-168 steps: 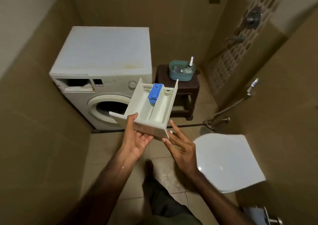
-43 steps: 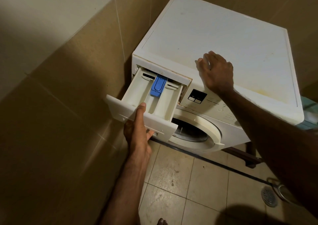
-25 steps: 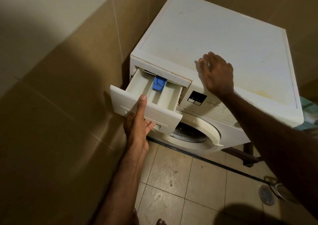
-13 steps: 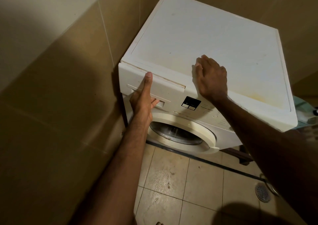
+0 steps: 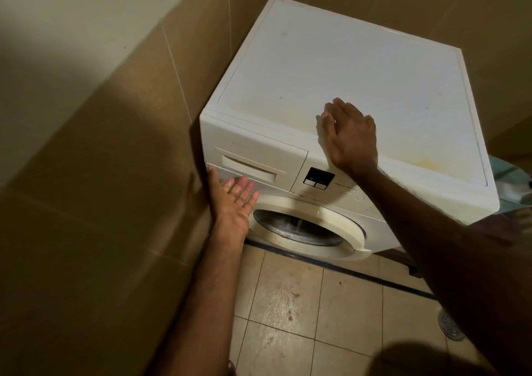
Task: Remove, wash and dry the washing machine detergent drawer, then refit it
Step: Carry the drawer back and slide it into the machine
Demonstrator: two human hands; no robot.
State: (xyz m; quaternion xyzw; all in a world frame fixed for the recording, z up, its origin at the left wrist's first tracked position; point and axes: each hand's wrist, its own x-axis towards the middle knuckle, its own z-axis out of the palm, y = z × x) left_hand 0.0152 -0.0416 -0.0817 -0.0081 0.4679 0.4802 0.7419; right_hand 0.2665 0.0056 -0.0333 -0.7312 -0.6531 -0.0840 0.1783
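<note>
Drawer point(image 5: 253, 159) is fully in its slot at the top left of the washer point(image 5: 359, 67) front, face flush with the panel, sitting right beside the little dark display point(image 5: 319, 178). Left hand point(image 5: 234, 200) is just below the drawer, palm up, fingers straight and loose, holding nothing; the fingertips look wet and shiny, and I can't tell whether they touch the front panel. Right hand point(image 5: 349, 136) lies flat, palm down, on the front edge of the washer's top, fingers relaxed, gripping nothing. That top surface is white with a few specks and a yellowish stain near the front right corner. Round door point(image 5: 305, 226) below is closed. The washer is shoved into a corner, tan wall tiles point(image 5: 115, 174) on the left and behind, paler plain wall above them. Floor point(image 5: 290, 312) is beige tile with dark grout and some grubby marks, and there's a round drain point(image 5: 451, 325) at the right. Something teal point(image 5: 509, 180) pokes out past the washer's right side, can't make out what it is.
</note>
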